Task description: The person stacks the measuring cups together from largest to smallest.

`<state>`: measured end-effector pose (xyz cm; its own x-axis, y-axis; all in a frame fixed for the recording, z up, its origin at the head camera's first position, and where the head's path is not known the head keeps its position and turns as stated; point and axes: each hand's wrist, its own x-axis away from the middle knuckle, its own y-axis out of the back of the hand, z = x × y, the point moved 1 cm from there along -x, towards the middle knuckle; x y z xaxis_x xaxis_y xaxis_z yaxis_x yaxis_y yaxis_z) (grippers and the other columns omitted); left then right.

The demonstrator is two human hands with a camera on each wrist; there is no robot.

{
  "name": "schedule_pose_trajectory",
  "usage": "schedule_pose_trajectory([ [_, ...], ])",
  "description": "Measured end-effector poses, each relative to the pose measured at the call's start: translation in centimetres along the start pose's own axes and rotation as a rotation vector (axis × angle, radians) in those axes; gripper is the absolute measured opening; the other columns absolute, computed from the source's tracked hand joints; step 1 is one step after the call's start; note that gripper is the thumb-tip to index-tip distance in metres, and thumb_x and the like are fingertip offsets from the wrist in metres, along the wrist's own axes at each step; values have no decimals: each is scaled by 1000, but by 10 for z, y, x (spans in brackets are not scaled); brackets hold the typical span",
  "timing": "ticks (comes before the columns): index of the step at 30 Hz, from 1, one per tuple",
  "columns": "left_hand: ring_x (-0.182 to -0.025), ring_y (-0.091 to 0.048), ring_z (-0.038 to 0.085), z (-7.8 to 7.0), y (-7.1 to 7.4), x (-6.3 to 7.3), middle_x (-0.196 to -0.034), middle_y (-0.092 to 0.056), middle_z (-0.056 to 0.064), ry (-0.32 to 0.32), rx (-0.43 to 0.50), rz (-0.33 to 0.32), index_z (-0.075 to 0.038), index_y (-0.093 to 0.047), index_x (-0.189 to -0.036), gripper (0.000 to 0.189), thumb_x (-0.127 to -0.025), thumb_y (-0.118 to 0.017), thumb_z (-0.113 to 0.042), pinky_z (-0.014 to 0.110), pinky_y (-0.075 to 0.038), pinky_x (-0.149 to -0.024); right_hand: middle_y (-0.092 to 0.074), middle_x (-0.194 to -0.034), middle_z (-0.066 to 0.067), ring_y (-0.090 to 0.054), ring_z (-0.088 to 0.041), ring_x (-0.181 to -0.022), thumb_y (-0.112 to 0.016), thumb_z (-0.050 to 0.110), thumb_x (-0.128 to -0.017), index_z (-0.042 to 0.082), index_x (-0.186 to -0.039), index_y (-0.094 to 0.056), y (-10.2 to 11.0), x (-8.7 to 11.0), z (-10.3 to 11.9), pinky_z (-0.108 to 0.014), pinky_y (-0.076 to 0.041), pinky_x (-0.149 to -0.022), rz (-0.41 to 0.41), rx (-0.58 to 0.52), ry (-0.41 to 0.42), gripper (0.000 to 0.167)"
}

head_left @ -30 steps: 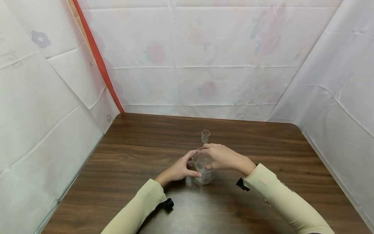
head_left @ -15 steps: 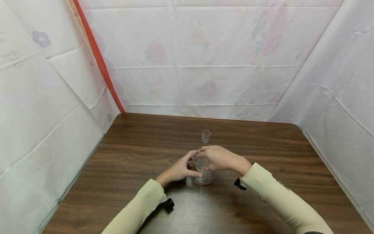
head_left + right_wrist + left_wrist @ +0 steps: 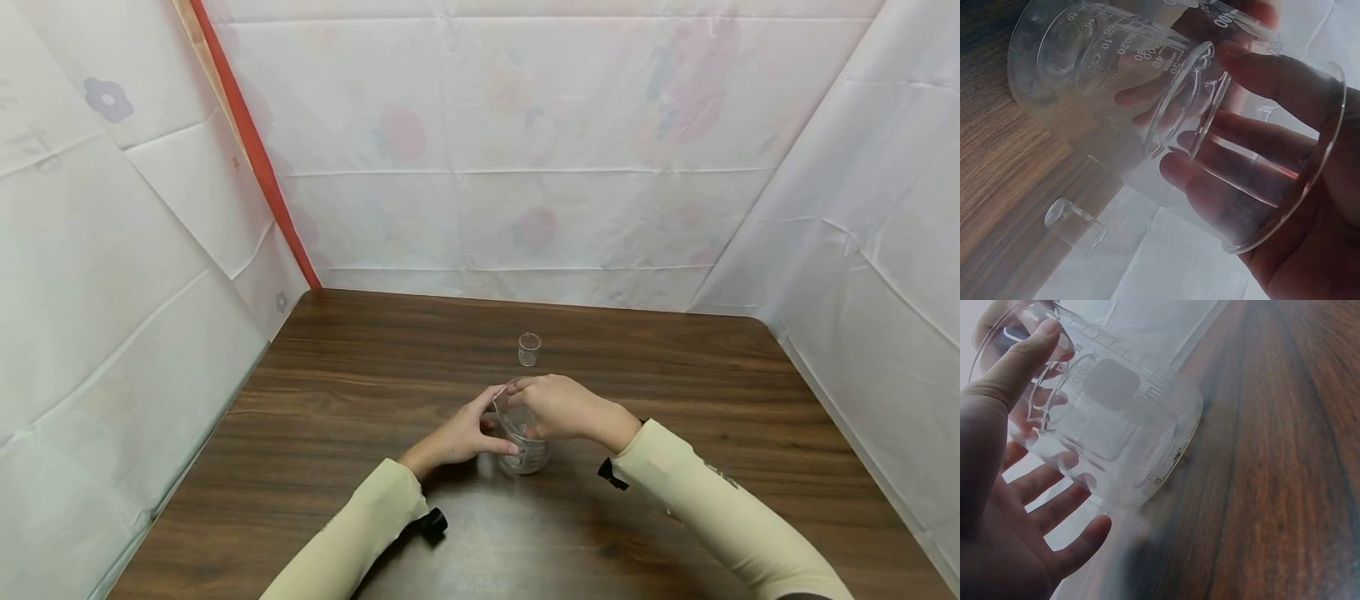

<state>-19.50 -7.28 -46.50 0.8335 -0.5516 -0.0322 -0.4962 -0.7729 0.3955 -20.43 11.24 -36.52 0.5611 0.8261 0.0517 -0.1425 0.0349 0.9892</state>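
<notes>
The large beaker (image 3: 531, 457) stands near the middle of the table (image 3: 337, 400), with brown wood reaching well out to either side and toward the wearer; white sheets (image 3: 600, 225) rise along the left, far and right edges. Toward the far edge, a small beaker (image 3: 529, 351) stands just beyond the right hand (image 3: 562, 406), so room there is tighter. The left hand (image 3: 463, 435) curves round the large beaker's side, thumb in front and the other fingers spread partway behind. The fingers of the right hand reach bent through its mouth, parted enough to pinch the rim of an inner beaker (image 3: 1124, 72), thumb toward one side and fingertips toward the other. The large beaker is clear glass with white graduations and a pale, frosted patch (a 400 reads plainly from the right wrist), and dark specks mark its base. The inner glass shows overlapping rims and scales, and I can't tell how many pieces sit nested. Knuckles cover much of the mouth from above, and the table's near edge is cut off.
</notes>
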Motion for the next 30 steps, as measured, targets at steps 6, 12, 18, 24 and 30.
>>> schedule_pose_trajectory([
  [6,-126,-54,34,1,-1,0,-154,-39,6,24,-16,-8,-23,-29,-152,88,-81,-80,-32,46,-48,-102,-67,-125,-10,-64,-24,-115,-81,19,-76,11,-111,-72,-3,-1,1,-41,-55,-91,-14,42,15,37],
  [12,-131,-49,33,2,-1,0,-155,-36,5,29,-11,-15,-21,-28,-152,90,-80,-81,-32,46,-47,-103,-67,-125,-10,-65,-24,-114,-80,21,-77,11,-110,-73,-4,-2,3,-40,-56,-89,-24,61,6,35],
  [18,-132,-48,33,2,-1,-1,-156,-35,5,23,-11,-12,-19,-28,-152,90,-80,-81,-31,46,-47,-103,-67,-125,-9,-65,-23,-114,-81,20,-76,12,-110,-73,-4,-2,5,-40,-56,-88,-19,75,-2,36],
  [24,-128,-51,36,1,-1,0,-157,-32,6,51,-13,-9,-21,-26,-153,92,-80,-81,-35,47,-47,-102,-66,-127,-9,-65,-24,-112,-82,20,-76,15,-110,-73,-4,-3,6,-39,-56,-88,-1,91,-23,36],
  [30,-128,-51,38,1,1,1,-157,-32,8,64,-14,5,-23,-25,-154,92,-81,-79,-37,48,-47,-102,-63,-131,-9,-65,-25,-114,-82,23,-78,17,-114,-73,-4,-3,8,-40,-55,-90,32,95,-58,38],
])
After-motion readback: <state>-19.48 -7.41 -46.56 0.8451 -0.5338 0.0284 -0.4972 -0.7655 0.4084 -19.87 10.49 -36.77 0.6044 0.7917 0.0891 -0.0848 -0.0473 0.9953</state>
